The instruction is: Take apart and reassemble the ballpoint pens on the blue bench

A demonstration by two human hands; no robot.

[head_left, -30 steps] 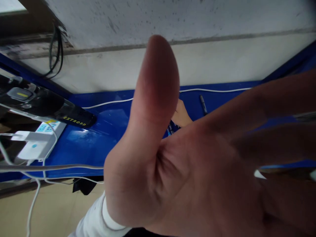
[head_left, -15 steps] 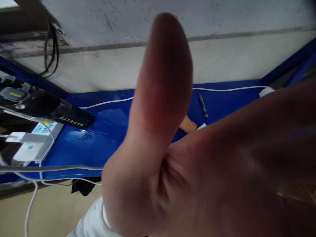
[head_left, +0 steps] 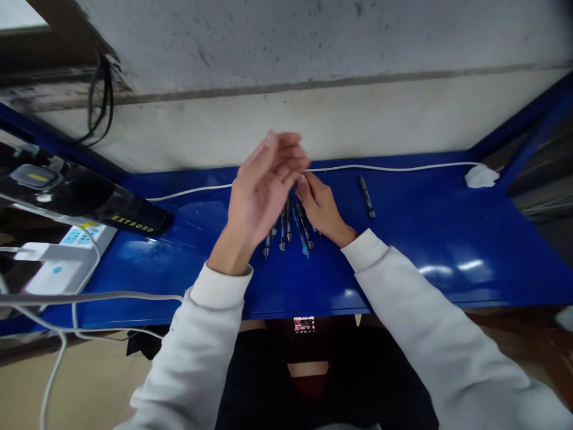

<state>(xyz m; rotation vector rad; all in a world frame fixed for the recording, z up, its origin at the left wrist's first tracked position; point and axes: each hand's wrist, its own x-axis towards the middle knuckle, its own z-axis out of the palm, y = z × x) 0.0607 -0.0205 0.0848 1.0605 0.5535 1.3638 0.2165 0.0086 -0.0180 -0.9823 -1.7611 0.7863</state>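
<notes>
- Wall (head_left: 322, 42), grey above and pale below, across the top of the frame.
- Blue tabletop (head_left: 425, 239) across the middle.
- Black handheld vacuum (head_left: 85, 194), lettered EXTRORD, at the left edge.
- White power strip (head_left: 83, 236) just below it in the frame.
- Left hand (head_left: 264, 191), blurred, at centre, palm showing, fingers loosely curled with the thumb apart, nothing seen between them.
- Right hand (head_left: 324, 209), just right of centre, thumb and fingers close together by the upper ends of fanned pens (head_left: 301, 232), mostly dark, one bright blue; whether it pinches one, I cannot tell.
- Single dark pen (head_left: 367, 196) farther right, lying apart.
</notes>
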